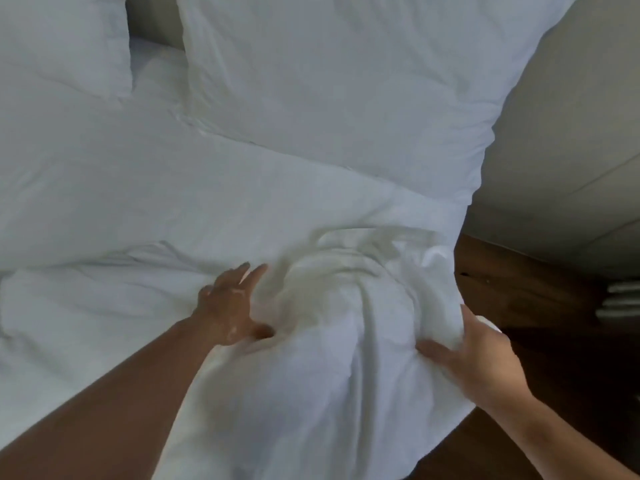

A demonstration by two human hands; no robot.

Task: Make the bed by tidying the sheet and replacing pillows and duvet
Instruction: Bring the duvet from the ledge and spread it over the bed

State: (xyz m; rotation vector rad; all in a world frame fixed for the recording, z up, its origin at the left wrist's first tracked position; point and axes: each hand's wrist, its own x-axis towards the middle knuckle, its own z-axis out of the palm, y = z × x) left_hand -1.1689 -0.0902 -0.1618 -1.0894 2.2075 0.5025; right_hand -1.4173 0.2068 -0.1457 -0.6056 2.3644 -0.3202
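My left hand (230, 308), fingers spread wide, presses the duvet (304, 393) at six o'clock. My right hand (467, 355) clutches its bunched corner at four. Big pillow (329, 81) at twelve, second pillow (52, 46) at ten.

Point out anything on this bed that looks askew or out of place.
The duvet is bunched into a creased mound at the bed's right edge, between the left hand pressing it and the right hand gripping it. Elsewhere it lies flatter.
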